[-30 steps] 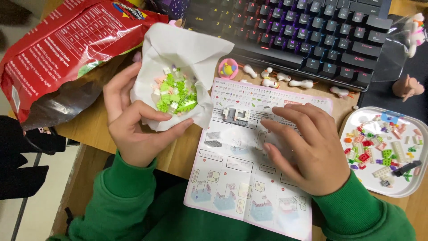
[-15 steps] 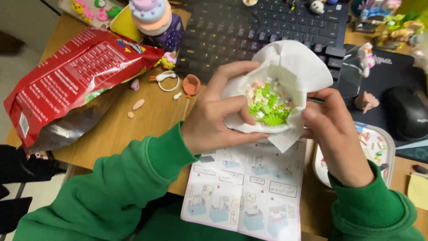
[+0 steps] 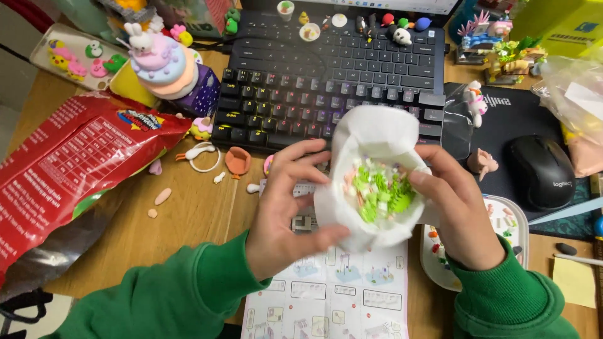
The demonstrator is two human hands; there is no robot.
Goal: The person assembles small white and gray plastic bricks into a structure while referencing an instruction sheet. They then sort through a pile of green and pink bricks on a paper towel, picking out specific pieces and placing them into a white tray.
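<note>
Both my left hand (image 3: 286, 204) and right hand (image 3: 455, 210) are cupped around the white paper pouch (image 3: 370, 154) of tiny green bricks (image 3: 380, 191), held above the instruction sheet (image 3: 330, 298) near the keyboard (image 3: 333, 75), so I'd keep it level and not squeeze.

We are seeing a wooden desk (image 3: 188, 213) carrying a keyboard (image 3: 326, 81), red bag (image 3: 69, 169), booklet (image 3: 333, 301), mouse pad (image 3: 502, 119), tray (image 3: 512, 232) and small scattered pieces (image 3: 162, 196).
</note>
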